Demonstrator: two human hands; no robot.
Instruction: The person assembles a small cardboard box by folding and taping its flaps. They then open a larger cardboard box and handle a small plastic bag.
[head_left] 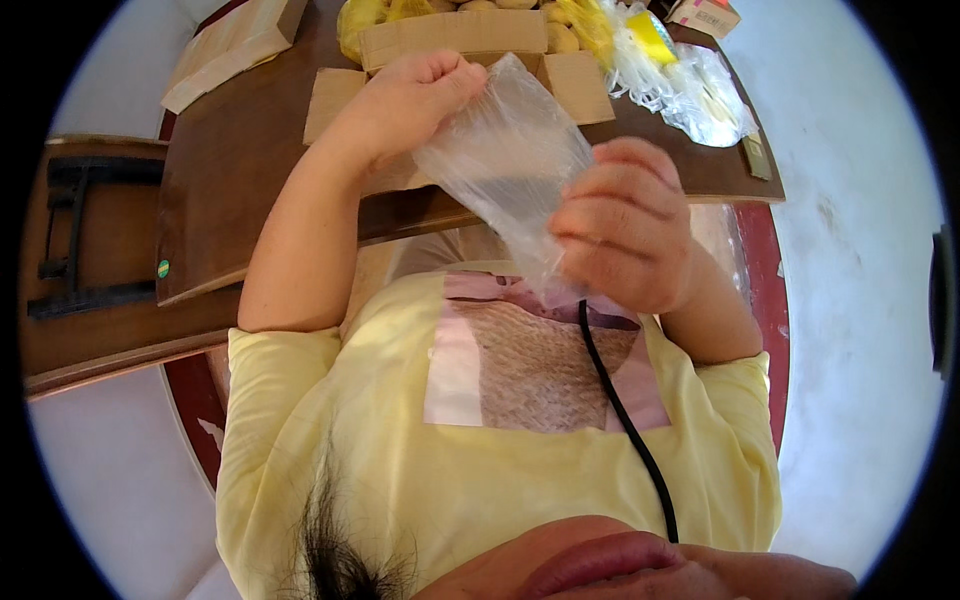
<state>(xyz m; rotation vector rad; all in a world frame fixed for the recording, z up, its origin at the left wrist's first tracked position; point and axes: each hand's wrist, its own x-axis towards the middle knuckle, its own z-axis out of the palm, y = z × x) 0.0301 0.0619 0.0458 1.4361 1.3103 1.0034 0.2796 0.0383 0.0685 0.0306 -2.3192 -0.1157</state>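
Observation:
A clear plastic bag (510,150) is stretched between my two hands above the table's near edge. My left hand (420,100) is closed, pinching the bag's upper left corner. My right hand (625,225) is curled round the bag's lower right side, with its fingertips hidden. The bag looks flat and see-through, with nothing visible inside. Just beyond it lies a cardboard box (455,40) with its flaps folded outward, partly hidden behind the bag and my left hand.
Round brown items (562,38) and yellow plastic bags (362,25) sit behind the box. More clear bags (705,95) are heaped at the right. A pale wooden box (235,50) stands far left on the brown table (235,190). A black cable (625,410) hangs before my chest.

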